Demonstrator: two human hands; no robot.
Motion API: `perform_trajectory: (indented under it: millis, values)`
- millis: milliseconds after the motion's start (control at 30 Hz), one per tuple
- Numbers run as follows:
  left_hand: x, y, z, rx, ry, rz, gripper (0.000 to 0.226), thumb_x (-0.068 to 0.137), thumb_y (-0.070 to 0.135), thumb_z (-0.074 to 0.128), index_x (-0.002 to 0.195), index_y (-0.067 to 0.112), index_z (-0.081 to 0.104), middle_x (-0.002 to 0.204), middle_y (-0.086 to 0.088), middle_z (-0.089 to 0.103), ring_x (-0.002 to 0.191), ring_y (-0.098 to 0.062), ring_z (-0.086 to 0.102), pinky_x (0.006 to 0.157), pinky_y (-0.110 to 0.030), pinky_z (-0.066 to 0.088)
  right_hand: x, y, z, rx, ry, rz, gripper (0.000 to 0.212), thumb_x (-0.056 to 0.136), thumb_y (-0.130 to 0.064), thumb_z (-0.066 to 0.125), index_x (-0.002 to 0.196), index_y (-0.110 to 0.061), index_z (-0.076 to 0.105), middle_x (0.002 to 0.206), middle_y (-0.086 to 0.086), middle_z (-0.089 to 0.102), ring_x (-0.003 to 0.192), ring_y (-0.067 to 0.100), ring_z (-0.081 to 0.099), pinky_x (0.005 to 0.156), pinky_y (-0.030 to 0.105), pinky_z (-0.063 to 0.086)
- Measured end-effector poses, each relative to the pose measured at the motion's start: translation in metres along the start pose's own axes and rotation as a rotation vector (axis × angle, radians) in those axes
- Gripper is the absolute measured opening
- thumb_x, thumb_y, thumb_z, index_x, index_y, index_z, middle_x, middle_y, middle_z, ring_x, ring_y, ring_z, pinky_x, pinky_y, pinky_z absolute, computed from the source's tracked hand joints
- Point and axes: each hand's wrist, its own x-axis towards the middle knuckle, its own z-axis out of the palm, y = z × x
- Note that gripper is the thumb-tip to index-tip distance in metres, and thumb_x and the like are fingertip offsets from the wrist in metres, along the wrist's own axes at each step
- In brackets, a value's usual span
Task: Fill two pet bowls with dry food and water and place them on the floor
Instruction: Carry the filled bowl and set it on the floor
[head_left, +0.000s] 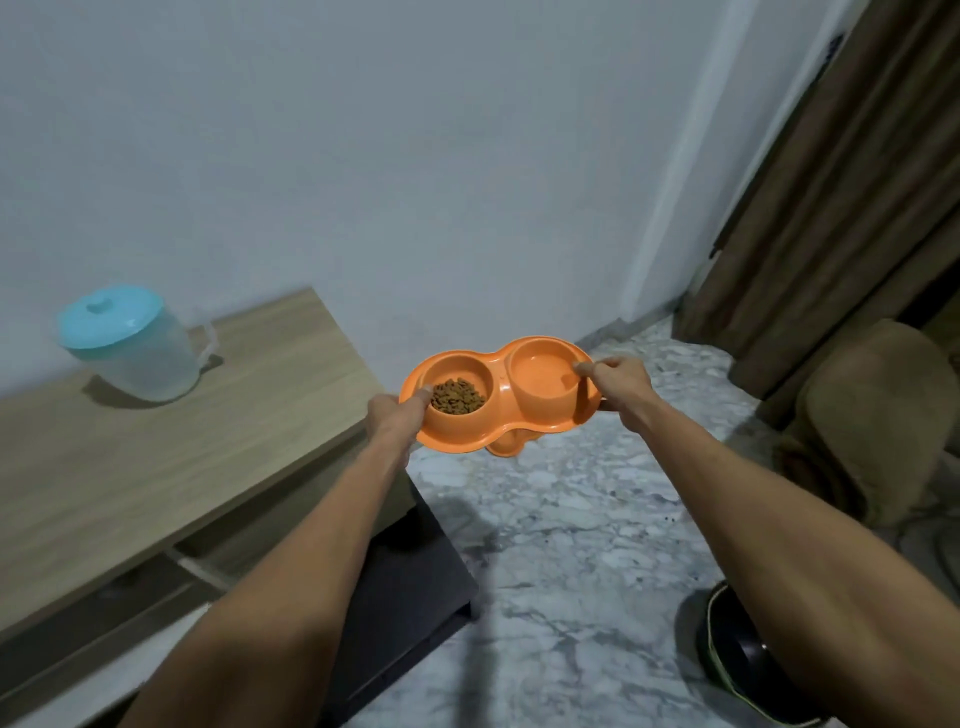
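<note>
An orange double pet bowl (496, 423) hangs in the air above the marble floor (571, 519), just past the right end of the wooden table. Its left cup holds brown dry food (458, 396); its right cup (543, 375) holds clear water. My left hand (397, 413) grips the left rim, thumb over the edge by the food. My right hand (618, 379) grips the right rim, thumb inside the water cup's edge. Both arms are stretched forward.
A wooden table (156, 467) stands at the left with a clear pitcher with a blue lid (130, 343) on it. A dark shelf (415, 587) sits below the table's end. Brown curtains (841, 182), a brown cushioned seat (872, 415) and a dark round object (737, 654) are at the right.
</note>
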Motion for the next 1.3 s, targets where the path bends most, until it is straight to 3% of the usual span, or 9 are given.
perform_trajectory:
  millis: [133,233,567,667,800,933,1133,1233,1300]
  values:
    - [0.015,0.007,0.046,-0.001,-0.034,0.006,0.034,0.084,0.036,0.071,0.075,0.004,0.062,0.076,-0.01,0.061,0.071,-0.027,0.058,0.06,-0.031,0.043,0.039,0.007,-0.024,0.002,0.02,0.006,0.027,0.079,-0.029,0.075,0.092,-0.007,0.068,0.102,0.013,0.069,0.089,0.028,0.068,0.076,0.045,0.062]
    - [0.035,0.009,0.075,0.005,-0.023,0.002,0.034,0.085,0.036,0.07,0.07,0.008,0.059,0.073,-0.008,0.06,0.067,-0.024,0.056,0.056,-0.029,0.042,0.072,0.013,-0.029,-0.009,0.016,0.02,0.033,0.081,-0.029,0.075,0.101,-0.005,0.068,0.105,0.013,0.068,0.091,0.029,0.067,0.078,0.045,0.061]
    - [0.151,0.005,0.158,0.019,0.037,-0.065,0.03,0.081,0.039,0.071,0.072,0.011,0.066,0.085,-0.015,0.072,0.086,-0.033,0.069,0.084,-0.046,0.058,0.213,0.024,0.005,-0.038,-0.031,0.043,0.045,0.081,-0.031,0.073,0.118,-0.007,0.064,0.113,0.012,0.067,0.1,0.03,0.066,0.088,0.049,0.058]
    - [0.188,0.0,0.174,0.032,0.041,-0.066,0.031,0.08,0.038,0.072,0.068,0.01,0.067,0.082,-0.018,0.072,0.083,-0.035,0.07,0.081,-0.05,0.058,0.256,0.032,0.026,-0.047,-0.064,0.063,0.048,0.078,-0.035,0.074,0.118,-0.01,0.064,0.112,0.011,0.068,0.101,0.029,0.066,0.09,0.049,0.056]
    - [0.236,-0.014,0.195,0.064,0.053,-0.032,0.036,0.074,0.042,0.067,0.073,0.006,0.069,0.074,-0.013,0.068,0.072,-0.027,0.062,0.071,-0.045,0.054,0.312,0.043,0.056,-0.062,-0.11,0.065,0.045,0.078,-0.032,0.073,0.117,-0.011,0.065,0.108,0.009,0.068,0.099,0.027,0.067,0.09,0.049,0.056]
    - [0.286,-0.048,0.216,0.061,0.102,-0.061,0.047,0.071,0.05,0.066,0.084,0.005,0.072,0.082,-0.011,0.069,0.078,-0.023,0.061,0.071,-0.042,0.052,0.369,0.068,0.091,-0.099,-0.18,0.07,0.042,0.077,-0.032,0.072,0.114,-0.014,0.065,0.1,0.006,0.07,0.093,0.025,0.068,0.088,0.048,0.058]
    - [0.353,-0.121,0.254,0.055,0.155,-0.127,0.033,0.087,0.036,0.068,0.097,0.005,0.071,0.095,-0.016,0.072,0.092,-0.03,0.068,0.086,-0.049,0.055,0.455,0.134,0.156,-0.146,-0.275,0.048,0.035,0.079,-0.031,0.073,0.11,-0.017,0.066,0.099,0.005,0.069,0.091,0.024,0.067,0.084,0.044,0.057]
    - [0.387,-0.173,0.274,0.06,0.219,-0.173,0.027,0.086,0.037,0.068,0.092,0.011,0.072,0.093,-0.014,0.072,0.092,-0.031,0.069,0.089,-0.051,0.056,0.492,0.182,0.193,-0.154,-0.318,0.039,0.017,0.081,-0.027,0.071,0.096,-0.022,0.065,0.089,0.001,0.069,0.087,0.023,0.067,0.083,0.043,0.057]
    - [0.41,-0.213,0.289,0.038,0.257,-0.213,0.017,0.086,0.034,0.069,0.086,0.017,0.07,0.092,-0.014,0.073,0.092,-0.032,0.07,0.09,-0.051,0.056,0.517,0.219,0.216,-0.167,-0.345,0.031,0.012,0.083,-0.024,0.07,0.091,-0.015,0.067,0.085,0.006,0.069,0.082,0.024,0.067,0.08,0.044,0.057]
